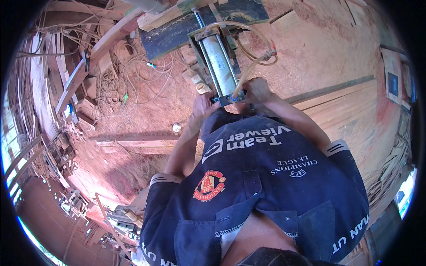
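Head camera view: your two bare hands flank the near end of a silver, tube-shaped metal air cylinder (219,66), its far end crossing the middle of the near edge of a dark, flat, sawdust-streaked board (166,41). Your left hand (203,105), fingers bent, appears to rest at the left corner of the cylinder's dark, blocky metal end cap (230,99); your right hand (257,91), fingers curled in tightly, sits by its right corner. Fingertips are hidden, so whether either hand closes on a part cannot be told. A grip on both sides would likely steady the body and square its polished steel rod (199,18), which points across the board toward a pale, squared wooden beam (162,17) along the far edge. Translucent amber plastic hose (252,71) loops out to the right, probably routed wide to clear the rod while serving both ends. Just beyond your left hand is a yellowish, ribbed, round fitting (203,88), apparently placed outside the cylinder's line.
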Demonstrator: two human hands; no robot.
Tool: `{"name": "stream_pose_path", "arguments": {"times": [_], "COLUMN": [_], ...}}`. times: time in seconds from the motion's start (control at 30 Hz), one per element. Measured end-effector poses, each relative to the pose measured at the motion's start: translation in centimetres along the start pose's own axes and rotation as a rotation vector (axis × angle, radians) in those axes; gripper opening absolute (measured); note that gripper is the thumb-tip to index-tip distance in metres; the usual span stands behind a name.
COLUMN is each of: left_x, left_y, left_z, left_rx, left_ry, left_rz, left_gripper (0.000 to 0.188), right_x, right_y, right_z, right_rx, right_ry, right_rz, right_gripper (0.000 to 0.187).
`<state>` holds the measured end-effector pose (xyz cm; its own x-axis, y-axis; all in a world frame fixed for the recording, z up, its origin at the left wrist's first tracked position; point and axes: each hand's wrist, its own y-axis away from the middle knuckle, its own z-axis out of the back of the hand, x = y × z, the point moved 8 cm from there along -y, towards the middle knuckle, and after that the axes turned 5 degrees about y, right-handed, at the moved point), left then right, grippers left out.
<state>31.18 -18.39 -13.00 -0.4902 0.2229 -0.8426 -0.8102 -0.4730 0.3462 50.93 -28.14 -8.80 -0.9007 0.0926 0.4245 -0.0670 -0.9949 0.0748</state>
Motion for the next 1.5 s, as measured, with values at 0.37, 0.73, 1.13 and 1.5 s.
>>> {"name": "stream_pose_path", "arguments": {"times": [0.37,0.73,1.13,1.5], "left_x": [0.8,-0.1,-3.1,-2.9], "left_y": [-0.1,0.0,0.4,-1.3], "left_z": [-0.4,-0.1,0.8,-2.9], "left_rx": [-0.052,-0.027,-0.073,-0.190], "left_ry": [0.045,0.051,0.140,-0.199], "left_rz": [-0.043,-0.027,-0.159,-0.305], "left_gripper": [0.066,0.066,0.058,0.045], "right_x": [-0.1,0.1,-5.8,-10.2], "right_y": [0.3,0.5,1.6,2.1], "right_z": [0.9,1.6,0.2,-3.7], "right_rx": [-0.046,-0.125,-0.047,0.243], "right_ry": [-0.099,-0.115,-0.419,-0.499], "right_rz": [-0.026,0.026,0.020,-0.163], "right_gripper": [0.053,0.041,0.047,0.050]}}
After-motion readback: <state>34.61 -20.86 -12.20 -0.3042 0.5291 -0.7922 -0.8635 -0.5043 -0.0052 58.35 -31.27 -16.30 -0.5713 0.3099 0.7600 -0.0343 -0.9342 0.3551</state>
